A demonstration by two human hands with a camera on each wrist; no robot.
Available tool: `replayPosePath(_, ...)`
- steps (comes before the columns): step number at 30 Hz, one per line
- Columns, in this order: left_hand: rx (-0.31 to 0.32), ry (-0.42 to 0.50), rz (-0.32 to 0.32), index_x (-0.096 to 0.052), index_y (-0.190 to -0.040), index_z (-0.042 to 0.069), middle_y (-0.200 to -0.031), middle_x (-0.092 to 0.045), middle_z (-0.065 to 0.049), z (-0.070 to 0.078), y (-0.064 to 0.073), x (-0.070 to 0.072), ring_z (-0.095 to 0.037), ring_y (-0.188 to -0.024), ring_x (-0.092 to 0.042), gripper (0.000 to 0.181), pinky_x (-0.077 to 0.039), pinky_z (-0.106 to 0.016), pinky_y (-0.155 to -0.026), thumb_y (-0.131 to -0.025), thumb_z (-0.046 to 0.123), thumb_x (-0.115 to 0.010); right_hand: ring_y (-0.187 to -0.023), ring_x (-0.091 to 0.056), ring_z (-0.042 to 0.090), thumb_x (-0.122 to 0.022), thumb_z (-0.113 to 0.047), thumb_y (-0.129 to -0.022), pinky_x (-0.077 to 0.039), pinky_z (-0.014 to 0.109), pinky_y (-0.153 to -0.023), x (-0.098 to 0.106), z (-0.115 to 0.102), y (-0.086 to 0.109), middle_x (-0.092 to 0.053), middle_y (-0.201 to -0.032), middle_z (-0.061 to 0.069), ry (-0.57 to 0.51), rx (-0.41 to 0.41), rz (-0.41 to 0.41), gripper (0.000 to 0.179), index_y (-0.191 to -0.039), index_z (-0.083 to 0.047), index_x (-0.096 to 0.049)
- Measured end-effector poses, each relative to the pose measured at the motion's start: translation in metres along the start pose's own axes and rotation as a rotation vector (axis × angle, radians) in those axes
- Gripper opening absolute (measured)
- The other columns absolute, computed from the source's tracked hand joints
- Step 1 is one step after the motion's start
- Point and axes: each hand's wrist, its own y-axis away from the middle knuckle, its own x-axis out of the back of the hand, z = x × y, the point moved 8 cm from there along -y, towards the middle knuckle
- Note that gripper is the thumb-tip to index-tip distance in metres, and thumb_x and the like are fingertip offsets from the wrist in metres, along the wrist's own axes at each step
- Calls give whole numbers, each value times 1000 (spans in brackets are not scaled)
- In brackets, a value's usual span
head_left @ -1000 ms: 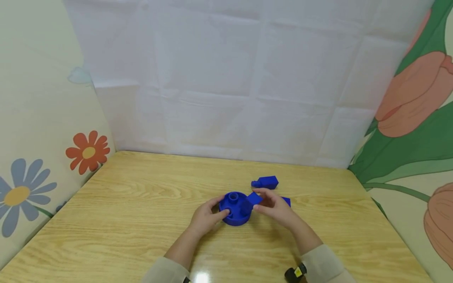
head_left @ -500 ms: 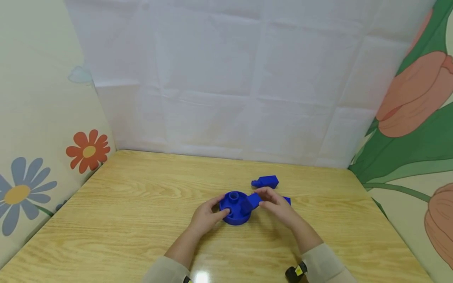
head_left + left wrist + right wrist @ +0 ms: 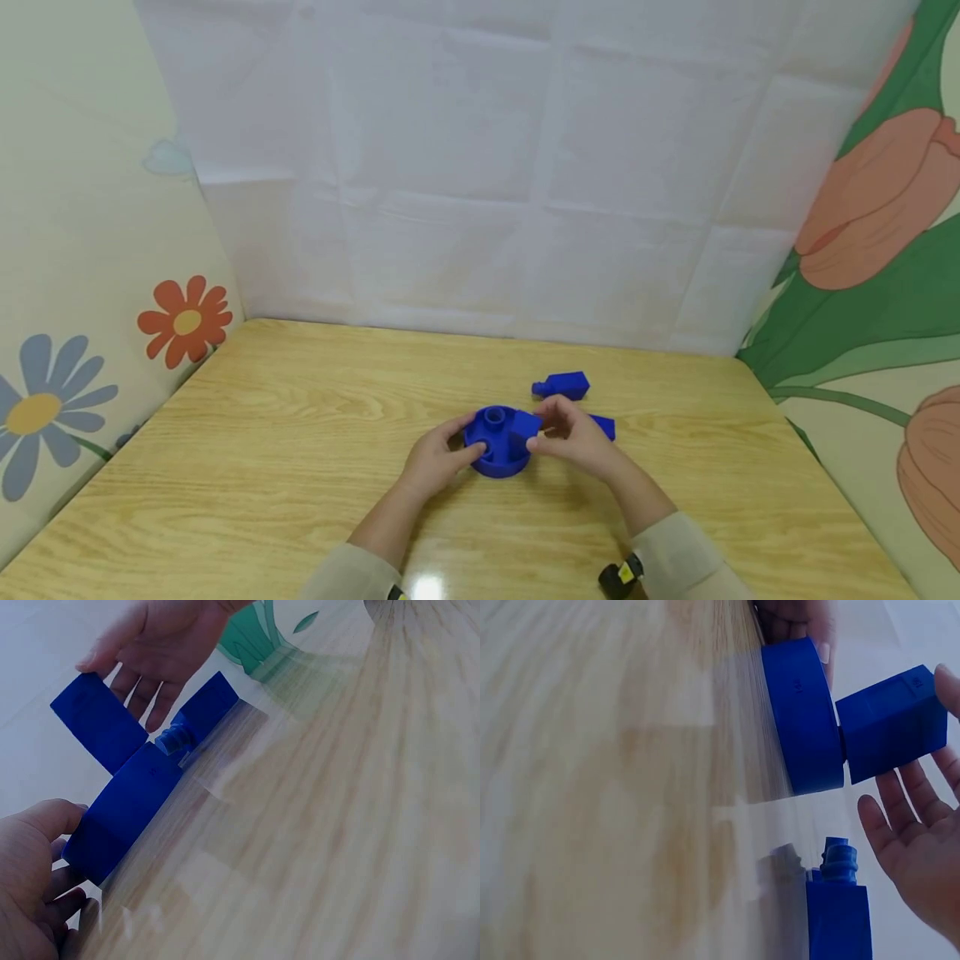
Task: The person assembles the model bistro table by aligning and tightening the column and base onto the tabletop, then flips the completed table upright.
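A round blue plastic base (image 3: pixel 498 469) with raised ring sockets lies on the table. My left hand (image 3: pixel 437 462) grips its left side, thumb over the rim. A blue rectangular block (image 3: pixel 526 423) stands on the right part of the base; in the right wrist view this block (image 3: pixel 892 724) meets the top face of the base with a thin dark gap, its lower end hidden. The thumb and fingertips of my right hand (image 3: pixel 581 443) pinch the block's upper end. In the left wrist view, the base (image 3: pixel 127 814) sits flat.
Behind the right hand lies a blue block with a threaded end (image 3: pixel 567 385) on the wooden table (image 3: pixel 285 467). Another blue block (image 3: pixel 604 427) is partly hidden by that hand. A white sheet (image 3: pixel 450 208) hangs at the back, between flower-patterned walls.
The block in my right hand has swung from leaning right to more upright over the base, the hand turning with it. My left hand and the base stay put.
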Motion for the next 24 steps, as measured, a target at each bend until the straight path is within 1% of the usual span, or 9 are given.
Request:
replayPosePath(2, 0, 5, 1, -59, -135, 7, -135, -60, -20, 0, 0, 0, -39, -129, -52, 53, -39, -56, -109, -87, 26, -73, -102, -56, 24, -74, -27, -87, -48, 31, -87, -4, -2, -2, -57, -117, 16, 22, 13, -15, 53, -129, -3, -52)
replayPosePath(4, -1, 10, 0, -59, -135, 7, -135, -59, -20, 1, 0, -1, -39, -129, -52, 53, -39, -55, -109, -87, 26, -73, -100, -53, 22, -74, -31, -88, -46, 30, -85, -7, -3, -3, -56, -121, 15, 45, 18, -29, 59, -137, -7, -50)
replayPosePath(7, 0, 15, -3, -59, -135, 7, -136, -59, -20, 1, 1, -1, -39, -129, -52, 53, -39, -55, -109, -87, 25, -73, -99, -49, 21, -73, -34, -88, -44, 31, -82, -11, -4, -5, -53, -125, 14, 75, 16, -43, 61, -142, -14, -50)
replayPosePath(11, 1, 7, -8, -59, -135, 7, -136, -59, -20, 3, 1, 0, -40, -129, -52, 53, -39, -56, -108, -87, 26, -73, -102, -49, 22, -72, -33, -89, -43, 33, -84, -14, -5, -9, -54, -127, 11, 90, 3, -35, 56, -138, -17, -53)
replayPosePath(16, 4, 1, -4, -59, -135, 8, -135, -59, -20, 3, 2, 1, -40, -129, -52, 54, -39, -56, -108, -87, 27, -73, -118, -52, 28, -76, -30, -86, -45, 45, -98, -16, -1, -16, -57, -131, 9, 31, -55, 5, 51, -130, -14, -56)
replayPosePath(18, 6, 4, -3, -59, -135, 8, -135, -59, -20, 3, 2, 1, -40, -129, -52, 54, -39, -56, -108, -87, 27, -73, -117, -54, 28, -77, -28, -85, -46, 46, -98, -18, 0, -19, -59, -128, 10, -4, -76, 21, 50, -127, -12, -56)
replayPosePath(20, 8, 8, -3, -59, -135, 7, -136, -59, -20, 2, 2, 1, -40, -129, -51, 54, -38, -56, -109, -87, 26, -73, -114, -56, 27, -78, -26, -84, -47, 44, -97, -19, 1, -20, -61, -124, 10, -31, -86, 33, 50, -126, -10, -55)
replayPosePath(22, 8, 11, -5, -59, -135, 7, -136, -59, -20, 2, 2, 1, -40, -130, -51, 54, -38, -57, -109, -87, 27, -73, -110, -57, 25, -78, -24, -85, -47, 41, -96, -19, 0, -22, -62, -122, 10, -45, -85, 40, 49, -125, -8, -55)
replayPosePath(24, 8, 11, -4, -59, -135, 7, -136, -59, -20, 2, 2, 0, -40, -130, -51, 54, -37, -57, -109, -87, 27, -73, -113, -57, 25, -76, -24, -86, -47, 43, -98, -20, 0, -22, -61, -123, 11, -48, -74, 41, 50, -127, -5, -54)
